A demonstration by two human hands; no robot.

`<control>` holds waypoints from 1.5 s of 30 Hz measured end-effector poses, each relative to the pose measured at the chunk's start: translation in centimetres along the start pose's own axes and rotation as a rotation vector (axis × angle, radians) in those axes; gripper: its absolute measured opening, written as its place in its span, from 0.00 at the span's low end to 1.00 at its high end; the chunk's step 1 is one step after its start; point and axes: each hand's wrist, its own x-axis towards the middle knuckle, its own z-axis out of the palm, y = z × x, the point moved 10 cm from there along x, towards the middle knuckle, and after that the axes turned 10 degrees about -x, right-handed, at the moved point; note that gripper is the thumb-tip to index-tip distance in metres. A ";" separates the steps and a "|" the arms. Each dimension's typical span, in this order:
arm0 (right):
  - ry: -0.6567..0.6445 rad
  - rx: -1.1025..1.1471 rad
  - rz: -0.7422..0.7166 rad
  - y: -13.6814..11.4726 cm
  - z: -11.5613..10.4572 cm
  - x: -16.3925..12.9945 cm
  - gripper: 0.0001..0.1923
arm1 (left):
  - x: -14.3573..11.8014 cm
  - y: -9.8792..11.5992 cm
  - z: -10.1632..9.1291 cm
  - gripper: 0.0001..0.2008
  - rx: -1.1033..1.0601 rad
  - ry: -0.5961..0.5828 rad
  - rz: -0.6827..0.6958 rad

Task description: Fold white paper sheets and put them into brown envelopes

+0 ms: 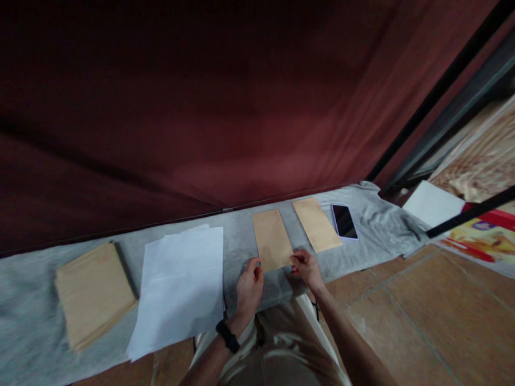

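A brown paper envelope (272,238) lies in front of me on the grey cloth. At its lower left corner is my left hand (249,284), fingers curled and pinched at the edge; a dark band is on that wrist. My right hand (307,269) pinches the lower right corner between thumb and fingers. A second brown envelope (317,224) lies flat just to the right, apart from the first. To the left of my hands is a stack of white paper sheets (182,283), slightly uneven at its edges.
A pile of brown envelopes (94,294) lies at the far left of the cloth-covered surface (22,309). A phone (344,222) rests at the right. Behind hangs a dark red curtain (245,124). Dark metal bars (450,79) slant across the right side, above a tiled floor (419,311).
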 end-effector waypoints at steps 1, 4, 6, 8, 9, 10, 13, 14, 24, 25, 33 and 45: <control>-0.006 -0.013 -0.002 0.0 0.0 0.1 0.17 | 0.1 0.9 -0.1 0.11 0.055 -0.001 0.090; -0.030 -0.065 -0.016 0.0 0.1 0.2 0.16 | 1.1 3.0 0.6 0.13 0.134 -0.048 0.302; -0.011 -0.197 -0.088 -0.6 -0.1 0.2 0.13 | 2.3 3.9 1.3 0.16 0.194 -0.069 0.408; 0.041 -0.356 -0.180 -1.6 -0.5 0.1 0.12 | 3.8 4.2 2.1 0.20 0.273 -0.083 0.465; 0.070 -0.425 -0.218 -1.9 -0.7 0.0 0.12 | 4.5 4.2 2.6 0.21 0.318 -0.091 0.481; 0.096 -0.476 -0.243 -2.2 -0.8 -0.1 0.12 | 5.2 4.2 3.1 0.22 0.366 -0.104 0.492; 0.125 -0.605 -0.279 -2.6 -0.8 -0.5 0.13 | 7.1 4.3 5.1 0.25 0.493 -0.168 0.516; 0.132 -0.643 -0.295 -2.7 -0.7 -0.6 0.13 | 7.6 4.4 5.6 0.26 0.522 -0.187 0.518; 0.293 -0.646 -0.368 -3.1 -0.4 -3.3 0.19 | 13.5 4.4 9.9 0.31 0.593 -0.298 0.490; 0.298 -0.620 -0.371 -3.1 -0.4 -3.4 0.19 | 14.0 4.3 10.2 0.31 0.605 -0.304 0.479; 0.313 -0.592 -0.362 -3.1 -0.6 -3.6 0.22 | 14.6 4.1 11.9 0.30 0.679 -0.339 0.501; 0.304 -0.630 -0.386 -2.5 -0.6 -3.2 0.21 | 10.8 3.8 12.2 0.29 0.669 -0.401 0.604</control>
